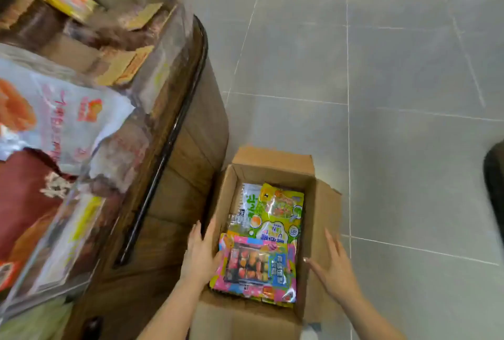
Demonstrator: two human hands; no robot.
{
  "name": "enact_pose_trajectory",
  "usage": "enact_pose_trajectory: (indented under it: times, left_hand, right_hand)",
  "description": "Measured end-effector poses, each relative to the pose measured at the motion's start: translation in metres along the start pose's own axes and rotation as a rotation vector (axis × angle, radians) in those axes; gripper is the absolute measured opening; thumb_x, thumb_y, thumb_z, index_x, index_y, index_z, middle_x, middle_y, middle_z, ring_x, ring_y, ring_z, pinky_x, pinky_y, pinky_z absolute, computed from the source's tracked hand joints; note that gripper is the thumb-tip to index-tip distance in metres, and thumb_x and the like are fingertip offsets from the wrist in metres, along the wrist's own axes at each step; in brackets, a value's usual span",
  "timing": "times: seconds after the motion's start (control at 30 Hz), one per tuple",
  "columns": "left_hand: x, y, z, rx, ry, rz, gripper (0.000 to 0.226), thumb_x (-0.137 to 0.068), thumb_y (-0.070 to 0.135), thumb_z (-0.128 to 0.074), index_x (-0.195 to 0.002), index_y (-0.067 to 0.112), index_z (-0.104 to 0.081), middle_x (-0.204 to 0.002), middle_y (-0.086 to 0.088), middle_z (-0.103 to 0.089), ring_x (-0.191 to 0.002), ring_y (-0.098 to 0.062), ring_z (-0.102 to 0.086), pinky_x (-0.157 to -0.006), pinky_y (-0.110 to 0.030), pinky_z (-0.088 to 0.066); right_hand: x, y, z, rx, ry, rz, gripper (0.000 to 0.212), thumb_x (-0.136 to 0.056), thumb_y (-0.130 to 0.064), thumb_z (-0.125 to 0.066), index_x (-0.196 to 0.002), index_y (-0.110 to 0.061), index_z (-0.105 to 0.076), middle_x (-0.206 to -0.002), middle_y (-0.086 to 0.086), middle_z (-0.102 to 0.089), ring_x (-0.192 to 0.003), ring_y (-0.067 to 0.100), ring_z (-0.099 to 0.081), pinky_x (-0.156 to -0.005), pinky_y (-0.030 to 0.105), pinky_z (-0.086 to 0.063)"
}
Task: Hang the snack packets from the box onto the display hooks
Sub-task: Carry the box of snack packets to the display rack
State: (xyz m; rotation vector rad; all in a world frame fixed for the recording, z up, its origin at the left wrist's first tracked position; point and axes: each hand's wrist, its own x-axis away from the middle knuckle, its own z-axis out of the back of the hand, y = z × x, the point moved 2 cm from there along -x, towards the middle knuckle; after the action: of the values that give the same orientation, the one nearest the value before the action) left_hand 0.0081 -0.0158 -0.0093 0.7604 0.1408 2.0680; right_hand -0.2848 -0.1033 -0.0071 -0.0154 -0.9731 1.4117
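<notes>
Grey floor tiles [395, 94] fill the right and upper part of the view, with pale grout lines crossing them. On the tiles, at about 6 o'clock in the frame, sits an open cardboard box [317, 219] with its flaps folded outward. To its 9 o'clock stands a dark wooden display stand [188, 170] with a black rail along its edge; clear bins of blurred snack bags [62, 127] are piled on top, reaching to 10 and 11 o'clock.

Inside the box the snack packets lie flat. A pink packet [256, 266] with a window showing small coloured sweets is nearest the person, at the box's 6 o'clock end. A green packet [281, 214] lies just beyond it toward 12 o'clock, overlapping a white packet [246, 203] at its 9 o'clock side.

The left hand [201, 252] is spread flat, fingers extended, reaching over the box's left wall; its thumb side touches the pink packet's left edge, and it grasps nothing. The right hand [332, 266] is also spread, fingers apart, over the box's right wall and flap, at the pink packet's 3 o'clock and just clear of it. Whether the palm touches the cardboard cannot be told. A dark blurred shape [495, 184] sits at the frame's 3 o'clock edge.
</notes>
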Motion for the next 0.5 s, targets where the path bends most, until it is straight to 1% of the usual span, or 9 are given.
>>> enact_pose_trajectory:
  times: [0.07, 0.13, 0.2, 0.23, 0.27, 0.3, 0.33, 0.43, 0.5]
  left_hand:
    - [-0.018, -0.018, -0.032, -0.01, -0.035, 0.06, 0.094, -0.088, 0.035, -0.058, -0.142, 0.041, 0.019, -0.156, -0.024, -0.008, -0.145, -0.037, -0.01, -0.115, -0.047, -0.024]
    - [-0.037, -0.035, -0.062, -0.048, -0.067, 0.136, 0.101, -0.089, 0.031, -0.057, -0.133, 0.049, 0.033, -0.156, -0.022, -0.012, -0.137, -0.037, -0.033, -0.107, -0.047, -0.038]
    - [-0.049, -0.045, -0.081, -0.153, 0.005, 0.143, 0.101, -0.092, 0.02, -0.051, -0.127, 0.048, 0.039, -0.149, -0.02, -0.031, -0.112, -0.031, -0.06, -0.09, -0.042, -0.05]
    - [-0.053, -0.046, -0.084, -0.225, 0.049, 0.132, 0.098, -0.093, 0.014, -0.045, -0.125, 0.047, 0.042, -0.137, -0.017, -0.047, -0.099, -0.027, -0.065, -0.083, -0.04, -0.052]
    - [-0.055, -0.045, -0.083, -0.272, 0.072, 0.121, 0.097, -0.092, 0.009, -0.04, -0.124, 0.047, 0.043, -0.12, -0.011, -0.058, -0.09, -0.023, -0.066, -0.078, -0.039, -0.053]
    - [-0.058, -0.045, -0.083, -0.295, 0.075, 0.122, 0.097, -0.092, 0.005, -0.038, -0.123, 0.047, 0.044, -0.106, -0.007, -0.062, -0.084, -0.022, -0.066, -0.075, -0.039, -0.053]
    - [-0.06, -0.044, -0.08, -0.301, 0.065, 0.131, 0.098, -0.091, 0.004, -0.038, -0.123, 0.048, 0.044, -0.099, -0.006, -0.061, -0.081, -0.021, -0.066, -0.074, -0.039, -0.052]
    - [-0.053, -0.018, -0.052, -0.296, 0.073, 0.122, 0.098, -0.089, 0.003, -0.041, -0.128, 0.047, 0.038, -0.099, -0.006, -0.058, -0.081, -0.025, -0.066, -0.072, -0.041, -0.051]
    - [-0.052, 0.008, -0.024, -0.284, 0.062, 0.09, 0.095, -0.089, 0.006, -0.043, -0.135, 0.043, 0.031, -0.103, -0.006, -0.057, -0.084, -0.027, -0.066, -0.07, -0.04, -0.049]
  right_hand:
    - [-0.023, 0.021, -0.027, 0.029, -0.013, -0.035, 0.102, -0.073, -0.056, -0.066, -0.144, -0.045, 0.006, -0.157, 0.011, -0.012, -0.142, 0.031, -0.022, -0.11, 0.043, -0.031]
    - [-0.047, 0.039, -0.054, 0.064, -0.015, -0.023, 0.111, -0.071, -0.052, -0.07, -0.144, -0.042, 0.013, -0.157, 0.011, -0.006, -0.142, 0.034, -0.02, -0.111, 0.047, -0.032]
    - [-0.058, 0.048, -0.074, 0.001, 0.006, 0.012, 0.115, -0.075, -0.032, -0.072, -0.14, -0.044, 0.022, -0.158, 0.008, -0.003, -0.141, 0.034, -0.022, -0.111, 0.047, -0.032]
    - [-0.061, 0.05, -0.082, -0.068, 0.028, 0.039, 0.11, -0.08, -0.023, -0.067, -0.14, -0.043, 0.023, -0.158, 0.008, -0.006, -0.139, 0.034, -0.029, -0.109, 0.047, -0.035]
    - [-0.061, 0.044, -0.085, -0.137, 0.044, 0.055, 0.102, -0.083, -0.02, -0.061, -0.142, -0.041, 0.02, -0.157, 0.009, -0.015, -0.133, 0.035, -0.039, -0.105, 0.047, -0.039]
    - [-0.064, 0.041, -0.087, -0.194, 0.052, 0.045, 0.094, -0.086, -0.024, -0.057, -0.145, -0.038, 0.015, -0.153, 0.011, -0.026, -0.126, 0.036, -0.047, -0.101, 0.048, -0.042]
    - [-0.066, 0.036, -0.084, -0.248, 0.048, 0.022, 0.089, -0.086, -0.03, -0.055, -0.146, -0.035, 0.01, -0.15, 0.01, -0.032, -0.124, 0.035, -0.05, -0.101, 0.048, -0.042]
    - [-0.064, 0.014, -0.057, -0.297, 0.07, 0.106, 0.08, -0.082, -0.039, -0.045, -0.148, -0.033, 0.001, -0.147, -0.007, -0.028, -0.133, 0.026, -0.039, -0.107, 0.042, -0.033]
    - [-0.067, -0.003, -0.023, -0.277, 0.087, 0.146, 0.077, -0.082, -0.036, -0.044, -0.148, -0.034, -0.004, -0.147, -0.008, -0.031, -0.13, 0.024, -0.044, -0.104, 0.041, -0.038]
